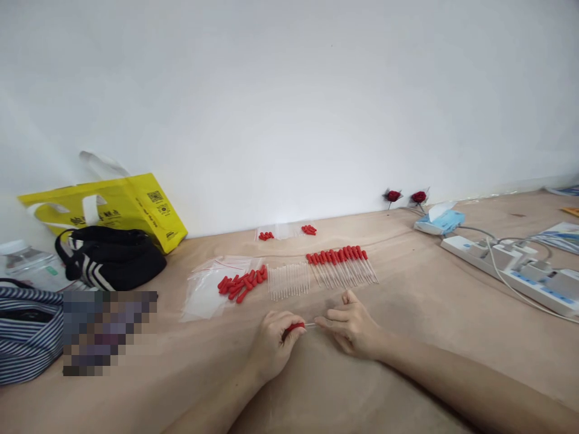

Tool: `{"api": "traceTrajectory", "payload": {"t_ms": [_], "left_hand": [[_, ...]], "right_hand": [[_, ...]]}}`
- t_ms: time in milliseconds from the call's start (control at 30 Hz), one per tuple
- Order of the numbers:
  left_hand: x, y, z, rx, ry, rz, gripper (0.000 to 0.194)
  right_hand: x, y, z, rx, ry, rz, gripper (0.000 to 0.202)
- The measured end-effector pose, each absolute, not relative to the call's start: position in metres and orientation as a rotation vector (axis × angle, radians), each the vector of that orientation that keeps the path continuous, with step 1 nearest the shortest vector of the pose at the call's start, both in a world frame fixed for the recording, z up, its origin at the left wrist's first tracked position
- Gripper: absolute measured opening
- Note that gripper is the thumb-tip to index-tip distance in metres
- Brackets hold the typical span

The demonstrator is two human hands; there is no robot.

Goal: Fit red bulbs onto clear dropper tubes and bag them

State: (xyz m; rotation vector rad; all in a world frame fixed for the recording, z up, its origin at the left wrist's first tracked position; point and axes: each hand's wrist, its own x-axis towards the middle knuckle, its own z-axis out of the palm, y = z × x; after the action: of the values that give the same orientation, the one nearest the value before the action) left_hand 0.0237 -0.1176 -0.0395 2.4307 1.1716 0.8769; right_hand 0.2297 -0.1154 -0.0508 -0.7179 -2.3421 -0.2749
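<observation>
My left hand point(279, 340) is closed around a red rubber dropper bulb point(295, 327), its end showing between thumb and fingers. From that end a thin glass dropper tube point(310, 325) runs across to my right hand point(355, 325), which pinches it at the fingertips. How deep the tube sits in the bulb cannot be made out. Beyond my hands lies a row of bare glass tubes point(288, 282). To its right are several droppers with red bulbs point(344, 265), laid side by side. Left of the tubes, a pile of loose red bulbs point(239, 283) rests partly on clear plastic bags point(205, 292).
Small red bulb groups point(309, 229) lie near the wall. At left stand a yellow bag point(158, 211), a black pouch point(122, 256) and a striped bag point(31, 337). At right are a tissue pack point(441, 222), a power strip point(520, 277) with cables, and two dark red artificial roses point(419, 197).
</observation>
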Motion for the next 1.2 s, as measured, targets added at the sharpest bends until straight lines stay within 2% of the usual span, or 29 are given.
{"api": "traceTrajectory", "payload": {"t_ms": [200, 733, 967, 1033, 1167, 1200], "left_hand": [[0.026, -0.121, -0.041, 2.569, 1.098, 0.9, 0.017], [0.027, -0.119, -0.039, 2.647, 1.061, 0.867, 0.021], [0.023, -0.113, -0.034, 2.662, 1.121, 0.84, 0.016], [0.019, -0.109, -0.034, 2.679, 1.191, 0.853, 0.016], [0.001, -0.096, -0.032, 2.699, 1.624, 0.952, 0.041], [-0.005, -0.092, -0.031, 2.681, 1.77, 0.957, 0.041]], "right_hand": [[0.226, -0.114, -0.054, -0.648, -2.294, -0.399, 0.024], [0.219, -0.11, -0.055, -0.748, -2.364, -0.158, 0.023], [0.227, -0.113, -0.044, -0.867, -2.396, -0.187, 0.018], [0.229, -0.111, -0.044, -0.914, -2.39, -0.19, 0.018], [0.232, -0.093, -0.045, -1.271, -2.189, -0.137, 0.02], [0.231, -0.086, -0.044, -1.4, -2.1, -0.117, 0.02]]}}
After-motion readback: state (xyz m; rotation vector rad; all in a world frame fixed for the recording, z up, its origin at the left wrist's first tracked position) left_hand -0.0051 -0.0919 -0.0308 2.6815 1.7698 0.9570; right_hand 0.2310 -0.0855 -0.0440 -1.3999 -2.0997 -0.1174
